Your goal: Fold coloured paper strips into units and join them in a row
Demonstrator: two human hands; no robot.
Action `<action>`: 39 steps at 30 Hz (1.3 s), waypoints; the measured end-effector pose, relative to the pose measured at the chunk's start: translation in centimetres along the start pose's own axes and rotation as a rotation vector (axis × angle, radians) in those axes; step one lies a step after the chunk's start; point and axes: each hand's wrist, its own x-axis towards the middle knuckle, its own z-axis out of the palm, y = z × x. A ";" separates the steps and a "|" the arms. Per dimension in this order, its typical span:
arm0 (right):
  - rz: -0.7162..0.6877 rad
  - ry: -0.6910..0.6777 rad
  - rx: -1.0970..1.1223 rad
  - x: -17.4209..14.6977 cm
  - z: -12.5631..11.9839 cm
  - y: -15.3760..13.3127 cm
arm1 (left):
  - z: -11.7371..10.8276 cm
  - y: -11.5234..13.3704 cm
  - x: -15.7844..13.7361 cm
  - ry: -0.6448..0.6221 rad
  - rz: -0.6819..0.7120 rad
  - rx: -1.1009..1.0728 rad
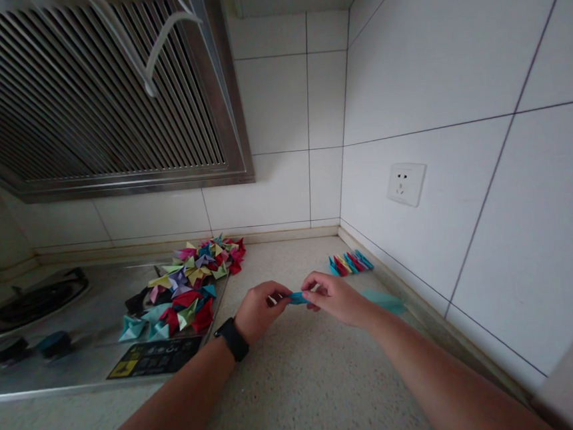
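A small folded piece of blue paper (298, 298) is pinched between my two hands above the countertop. My left hand (264, 304), with a black watch on its wrist, grips the left end of it between thumb and fingers. The right end sits in the fingertips of my right hand (331, 296). Beyond my right hand lies a row of narrow folded papers (349, 263) in blue, red and yellow. Partly behind my right forearm is a flat teal sheet of paper (385, 301).
A heap of many-coloured folded paper pieces (191, 277) covers the right part of the gas stove (97, 285). Over it hangs a range hood (105, 97) with a white cable (146, 73). The tiled right wall carries a socket (407, 184). Speckled countertop (301, 381) extends towards me.
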 end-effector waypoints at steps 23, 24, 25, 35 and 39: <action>-0.023 0.090 -0.011 0.3 0.5 0.2 | 1.1 0.5 0.1 0.005 -0.232 -0.407; -0.026 0.103 -0.016 0.4 0.7 0.3 | 1.1 0.5 0.1 -0.087 -0.255 -0.457; -0.029 0.108 -0.018 0.4 0.9 0.4 | 1.2 0.6 0.1 -0.162 -0.268 -0.493; -0.090 0.044 0.038 0.6 0.9 0.7 | 1.0 0.3 0.3 -0.178 -0.286 -0.478; -0.040 0.071 0.144 0.8 0.9 0.9 | 0.9 0.2 0.3 -0.175 -0.270 -0.462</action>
